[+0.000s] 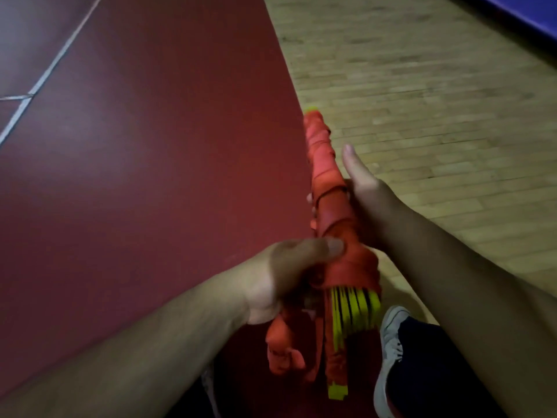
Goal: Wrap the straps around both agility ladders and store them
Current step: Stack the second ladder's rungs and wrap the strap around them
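Orange-strapped yellow ladder bundle, apparently tilted

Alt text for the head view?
Two hands hold an orange-strapped bundle of yellow-green agility ladder rungs: the left hand grips its near end, the right hand curls round the middle, thumb extended. Red flooring and wooden parquet lie below.

Floor: two surface zones are being shown side by side.
Dark red flooring is being displayed on the left, crossed by white lines toward the upper left. Wooden parquet is being displayed on the right, joined to it along a straight diagonal edge. The parquet is being bordered by a blue strip at the upper right. A grey shoe is being supported at the lower right.
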